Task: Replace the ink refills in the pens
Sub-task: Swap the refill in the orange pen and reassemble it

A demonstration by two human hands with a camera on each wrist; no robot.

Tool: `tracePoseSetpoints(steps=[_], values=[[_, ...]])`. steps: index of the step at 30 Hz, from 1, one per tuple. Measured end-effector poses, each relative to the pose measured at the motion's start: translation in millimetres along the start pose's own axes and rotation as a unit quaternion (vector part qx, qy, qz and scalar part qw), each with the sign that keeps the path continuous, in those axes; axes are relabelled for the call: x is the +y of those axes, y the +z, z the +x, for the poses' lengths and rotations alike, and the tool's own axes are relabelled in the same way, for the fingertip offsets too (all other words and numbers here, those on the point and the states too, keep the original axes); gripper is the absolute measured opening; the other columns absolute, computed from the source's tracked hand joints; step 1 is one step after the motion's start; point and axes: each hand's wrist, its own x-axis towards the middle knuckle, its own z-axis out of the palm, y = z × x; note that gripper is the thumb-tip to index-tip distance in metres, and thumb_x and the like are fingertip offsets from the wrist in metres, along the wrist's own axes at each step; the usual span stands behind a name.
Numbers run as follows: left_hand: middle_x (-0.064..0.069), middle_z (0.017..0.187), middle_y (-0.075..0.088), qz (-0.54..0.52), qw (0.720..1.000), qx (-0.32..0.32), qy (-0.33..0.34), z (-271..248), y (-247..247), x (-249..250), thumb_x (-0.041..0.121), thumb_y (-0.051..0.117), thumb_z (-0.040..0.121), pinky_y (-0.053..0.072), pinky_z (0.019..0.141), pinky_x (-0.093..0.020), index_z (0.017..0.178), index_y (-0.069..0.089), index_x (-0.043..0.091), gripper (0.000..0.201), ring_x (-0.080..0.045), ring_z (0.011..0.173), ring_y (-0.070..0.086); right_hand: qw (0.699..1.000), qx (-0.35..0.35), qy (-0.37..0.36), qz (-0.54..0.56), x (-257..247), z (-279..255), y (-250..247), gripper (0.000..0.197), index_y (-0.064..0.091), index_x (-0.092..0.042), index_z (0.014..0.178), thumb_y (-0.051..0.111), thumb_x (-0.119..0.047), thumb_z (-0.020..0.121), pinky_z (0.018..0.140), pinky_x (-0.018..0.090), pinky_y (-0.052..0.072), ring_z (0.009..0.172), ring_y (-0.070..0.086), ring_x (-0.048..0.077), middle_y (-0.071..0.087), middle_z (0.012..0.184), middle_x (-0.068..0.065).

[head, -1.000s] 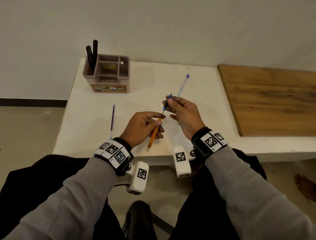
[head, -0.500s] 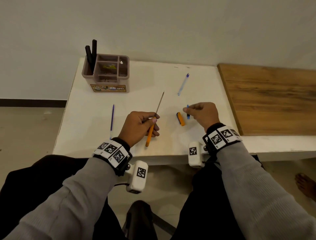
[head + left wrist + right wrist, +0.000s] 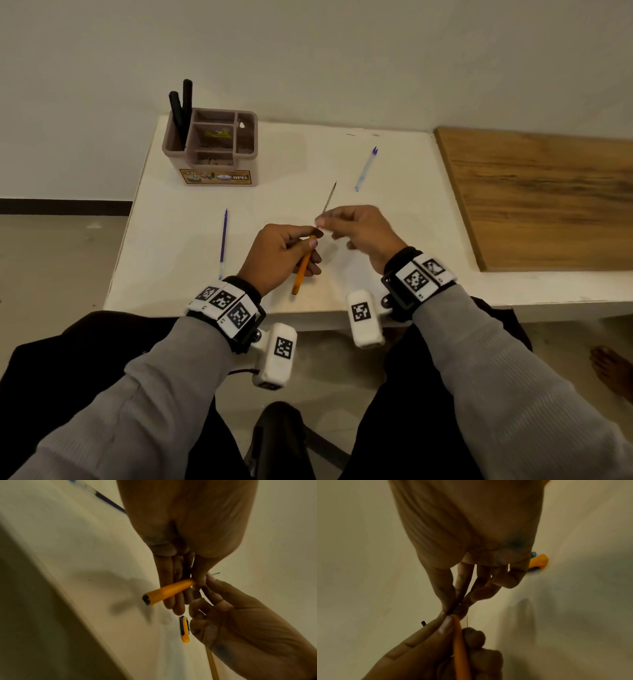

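Observation:
My left hand (image 3: 308,241) grips an orange pen barrel (image 3: 301,269) a little above the white table (image 3: 191,274). A thin dark refill (image 3: 329,198) sticks out of the barrel's far end. My right hand (image 3: 322,223) pinches that refill just beyond the barrel's mouth. The right wrist view shows my fingertips (image 3: 452,608) closed on the refill above the orange barrel (image 3: 462,642). In the left wrist view the orange barrel (image 3: 169,591) crosses my fingers, and an orange-and-blue pen piece (image 3: 185,628) lies on the table under my right hand (image 3: 223,608).
A purple refill (image 3: 223,240) lies on the table to the left, and a clear blue pen part (image 3: 365,169) lies farther back. A pink desk organizer (image 3: 212,147) with two black pens stands at the back left. A wooden board (image 3: 548,198) adjoins the table on the right.
My right hand took the blue tip off the pen, set it on the table by the orange piece, and has come back left to pinch the bared refill. My left hand barely moved.

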Motion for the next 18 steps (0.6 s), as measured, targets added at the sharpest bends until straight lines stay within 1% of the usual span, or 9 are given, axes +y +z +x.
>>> tracePoseSetpoints(steps=[2,4,5,7,9,11,12,15,18], values=[[-0.02,0.077,0.069,-0.001,1.0,0.004,-0.004,2,-1,0,0.003,0.052,0.095,0.061,0.062,-0.036,0.113,0.064,0.003,0.022,-0.031,0.064,0.071,0.997,0.046,0.007,0.066,-12,11,-13,0.012,0.075,-0.018,0.092,0.073,-0.027,0.084,0.058,0.023,0.036,0.071,0.06,0.008,0.075,0.087,-0.005],[-0.02,0.078,0.07,0.004,1.0,0.009,-0.008,4,-1,0,0.004,0.053,0.094,0.061,0.064,-0.039,0.115,0.063,0.002,0.023,-0.032,0.065,0.071,0.989,0.117,0.02,0.085,-25,28,-35,0.018,0.074,-0.016,0.096,0.074,-0.029,0.083,0.057,0.023,0.037,0.068,0.06,0.007,0.075,0.088,-0.005],[-0.02,0.079,0.07,0.007,1.0,0.012,-0.008,4,-2,-1,0.005,0.054,0.094,0.061,0.064,-0.04,0.117,0.062,0.002,0.024,-0.033,0.065,0.071,0.984,0.157,0.03,0.076,-30,39,-46,0.021,0.074,-0.014,0.095,0.076,-0.029,0.081,0.055,0.022,0.037,0.065,0.06,0.006,0.075,0.087,-0.005],[-0.019,0.08,0.071,0.01,1.0,0.021,-0.008,4,-4,-1,0.006,0.055,0.094,0.061,0.064,-0.039,0.118,0.061,0.002,0.026,-0.033,0.066,0.071,0.975,0.21,0.068,0.027,-33,71,-68,0.02,0.073,-0.009,0.085,0.078,-0.027,0.079,0.047,0.019,0.037,0.057,0.055,0.006,0.073,0.08,-0.003],[-0.018,0.081,0.071,0.01,1.0,0.026,-0.01,5,-5,-1,0.006,0.055,0.094,0.061,0.065,-0.038,0.118,0.062,0.001,0.025,-0.033,0.066,0.071,0.968,0.216,0.116,-0.052,-28,97,-81,0.025,0.072,-0.006,0.079,0.081,-0.03,0.076,0.043,0.021,0.036,0.051,0.051,0.009,0.072,0.072,-0.001],[-0.016,0.081,0.072,0.012,0.999,0.032,-0.016,5,-7,-1,0.007,0.055,0.094,0.061,0.067,-0.039,0.116,0.062,0.0,0.024,-0.033,0.067,0.071,0.961,0.196,0.145,-0.131,-16,117,-89,0.028,0.073,-0.008,0.073,0.084,-0.035,0.071,0.048,0.024,0.04,0.053,0.055,0.013,0.071,0.06,-0.003],[-0.015,0.081,0.072,0.012,0.999,0.036,-0.02,5,-9,-1,0.007,0.056,0.094,0.061,0.068,-0.04,0.115,0.062,0.0,0.024,-0.033,0.067,0.071,0.956,0.192,0.149,-0.166,-9,125,-91,0.03,0.072,-0.01,0.071,0.085,-0.037,0.068,0.051,0.026,0.043,0.054,0.057,0.015,0.071,0.058,-0.003],[-0.015,0.081,0.072,0.009,0.999,0.043,-0.029,5,-12,0,0.006,0.056,0.093,0.061,0.068,-0.04,0.114,0.063,-0.001,0.023,-0.031,0.066,0.071,0.944,0.19,0.151,-0.224,-1,131,-90,0.039,0.075,-0.009,0.078,0.086,-0.043,0.064,0.07,0.032,0.055,0.065,0.062,0.023,0.074,0.076,0.005],[-0.015,0.08,0.072,0.007,0.998,0.055,-0.028,4,-14,2,0.007,0.057,0.093,0.061,0.067,-0.04,0.112,0.064,0.0,0.022,-0.03,0.065,0.071,0.941,0.201,0.13,-0.238,-3,131,-79,0.047,0.073,-0.005,0.093,0.083,-0.044,0.069,0.078,0.033,0.056,0.082,0.069,0.025,0.075,0.092,0.009]])
